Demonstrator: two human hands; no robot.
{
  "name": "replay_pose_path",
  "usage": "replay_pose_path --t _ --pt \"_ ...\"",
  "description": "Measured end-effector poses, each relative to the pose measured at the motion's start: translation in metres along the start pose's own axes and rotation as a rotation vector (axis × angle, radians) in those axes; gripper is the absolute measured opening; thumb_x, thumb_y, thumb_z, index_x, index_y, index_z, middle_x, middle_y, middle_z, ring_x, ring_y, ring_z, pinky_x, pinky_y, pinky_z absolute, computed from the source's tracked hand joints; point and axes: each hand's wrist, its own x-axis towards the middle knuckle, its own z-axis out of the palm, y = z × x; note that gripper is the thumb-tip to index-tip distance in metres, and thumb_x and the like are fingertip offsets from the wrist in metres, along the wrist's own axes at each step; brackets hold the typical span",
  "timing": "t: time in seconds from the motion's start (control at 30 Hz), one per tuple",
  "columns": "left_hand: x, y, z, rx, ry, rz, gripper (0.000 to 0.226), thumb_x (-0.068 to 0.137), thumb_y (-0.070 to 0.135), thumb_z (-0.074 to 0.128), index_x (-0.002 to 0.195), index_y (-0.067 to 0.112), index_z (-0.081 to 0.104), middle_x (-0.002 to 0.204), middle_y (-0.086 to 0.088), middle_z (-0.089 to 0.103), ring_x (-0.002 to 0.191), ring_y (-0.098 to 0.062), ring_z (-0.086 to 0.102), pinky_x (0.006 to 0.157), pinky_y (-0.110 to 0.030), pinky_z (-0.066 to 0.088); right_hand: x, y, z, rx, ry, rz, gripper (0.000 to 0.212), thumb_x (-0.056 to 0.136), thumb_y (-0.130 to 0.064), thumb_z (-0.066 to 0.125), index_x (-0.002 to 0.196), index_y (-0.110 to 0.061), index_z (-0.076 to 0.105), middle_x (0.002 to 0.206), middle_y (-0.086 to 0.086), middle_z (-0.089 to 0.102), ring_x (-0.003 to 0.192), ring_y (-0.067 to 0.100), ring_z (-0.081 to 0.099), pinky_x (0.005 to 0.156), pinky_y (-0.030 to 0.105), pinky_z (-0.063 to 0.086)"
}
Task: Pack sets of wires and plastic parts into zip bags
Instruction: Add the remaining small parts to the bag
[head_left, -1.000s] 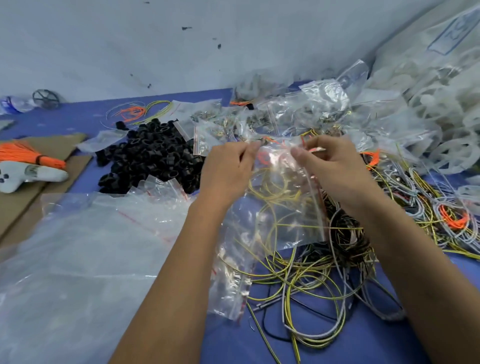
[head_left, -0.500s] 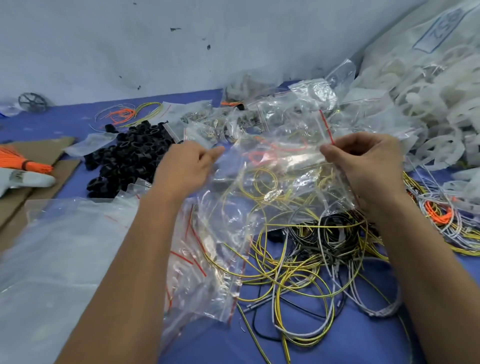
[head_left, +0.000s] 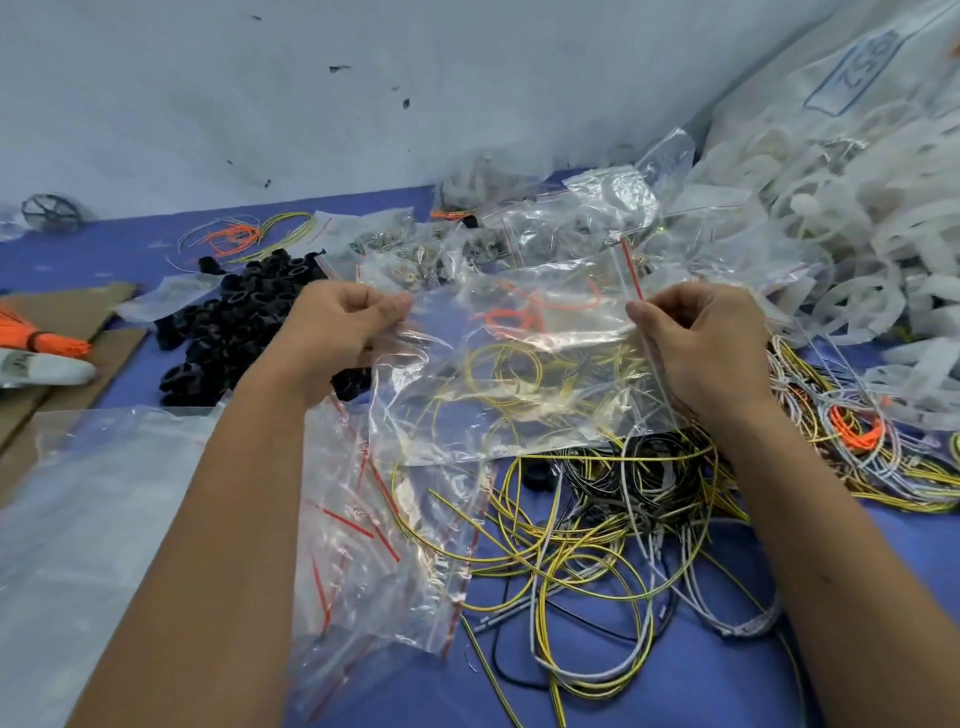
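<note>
Bag held up over wire pile, both hands pinching it: left hand on one edge, right hand at the red zip end. Yellow + orange wires visible inside; can't tell if a black part is in yet or if zip is closed. Progress: prob one set near done. Still lots left: loose wires on tabletop, black parts heap far left, empty bags stacked below.
</note>
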Motion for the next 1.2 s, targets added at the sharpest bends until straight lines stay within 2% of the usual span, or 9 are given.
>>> replay_pose_path --t 0.13,0.27,0.5,0.57,0.67,0.77,0.87,0.97,1.2 --pt "0.001 -0.006 -0.004 -0.057 0.009 -0.155 0.019 0.095 0.022 0.071 0.093 0.004 0.077 0.092 -0.016 0.079 0.074 -0.019 0.078 0.058 -0.024 0.06 -0.001 -0.004 -0.001 -0.069 -0.027 -0.034 0.018 0.096 -0.027 0.071 0.078 -0.024 0.073 0.065 -0.012 0.068 0.052 -0.002 0.058 0.05 0.008 0.04" --pt "0.005 -0.01 0.004 0.413 0.182 -0.092 0.04 0.101 0.033 0.065 0.084 -0.001 0.077 0.074 -0.027 0.069 0.044 -0.023 0.053 0.051 -0.029 0.046 -0.005 -0.007 0.003 -0.215 -0.092 -0.154 0.034 0.102 -0.02 0.063 0.069 -0.015 0.065 0.056 -0.012 0.054 0.05 0.002 0.045 0.049 0.011 0.03" --pt "-0.001 0.014 0.031 0.894 0.623 0.156 0.036 0.099 0.045 0.063 0.094 0.01 0.065 0.097 -0.012 0.069 0.1 -0.036 0.062 0.089 -0.042 0.041 -0.01 -0.014 0.009 -0.194 -0.024 -0.27 0.011 0.094 -0.011 0.073 0.102 -0.007 0.08 0.079 0.0 0.071 0.066 0.006 0.059 0.069 0.013 0.045" --pt "-0.006 0.027 0.052 0.64 0.616 0.235 0.032 0.098 0.044 0.064 0.087 0.014 0.064 0.085 -0.001 0.067 0.087 -0.027 0.064 0.079 -0.036 0.044 -0.015 -0.016 0.015 -0.162 -0.037 -0.295 0.006 0.093 -0.01 0.073 0.096 -0.007 0.076 0.073 0.003 0.071 0.064 0.017 0.061 0.065 0.03 0.051" --pt "-0.026 0.03 0.099 0.209 0.243 0.197 0.038 0.098 0.047 0.063 0.078 0.014 0.064 0.069 -0.001 0.068 0.062 -0.017 0.062 0.066 -0.04 0.052 -0.02 -0.021 0.023 -0.136 -0.09 -0.344 0.007 0.095 -0.009 0.07 0.091 -0.005 0.066 0.068 0.002 0.062 0.06 0.02 0.054 0.06 0.035 0.044" --pt "-0.043 0.01 0.135 0.147 0.032 0.17 0.049 0.093 0.056 0.062 0.083 0.008 0.064 0.073 -0.012 0.07 0.065 -0.031 0.067 0.066 -0.052 0.057 -0.022 -0.028 0.027 -0.145 -0.206 -0.424 0.008 0.096 -0.004 0.065 0.088 -0.003 0.061 0.077 0.001 0.056 0.071 0.021 0.049 0.066 0.035 0.039" --pt "-0.043 -0.009 0.143 0.054 0.02 0.15 0.063 0.086 0.062 0.061 0.089 0.0 0.062 0.079 -0.02 0.069 0.068 -0.038 0.067 0.066 -0.056 0.057 -0.023 -0.028 0.032 -0.138 -0.346 -0.419 0.012 0.098 0.0 0.06 0.086 0.0 0.062 0.077 0.004 0.057 0.074 0.022 0.049 0.069 0.039 0.04" --pt "-0.039 -0.019 0.14 -0.036 0.03 0.16 0.064 0.084 0.06 0.066 0.086 -0.004 0.064 0.074 -0.02 0.07 0.052 -0.025 0.06 0.049 -0.035 0.049 -0.022 -0.024 0.032 -0.114 -0.382 -0.413 0.014 0.099 -0.004 0.062 0.087 -0.002 0.068 0.076 0.005 0.061 0.073 0.019 0.051 0.069 0.034 0.039" --pt "-0.03 -0.032 0.138 -0.319 0.104 0.021 0.032 0.103 0.01 0.054 0.073 0.007 0.064 0.062 -0.016 0.063 0.047 -0.022 0.051 0.041 -0.024 0.04 -0.025 -0.02 0.033 -0.089 -0.399 -0.318 0.022 0.085 -0.022 0.083 0.101 -0.015 0.07 0.083 -0.006 0.07 0.075 0.009 0.064 0.069 0.018 0.048"
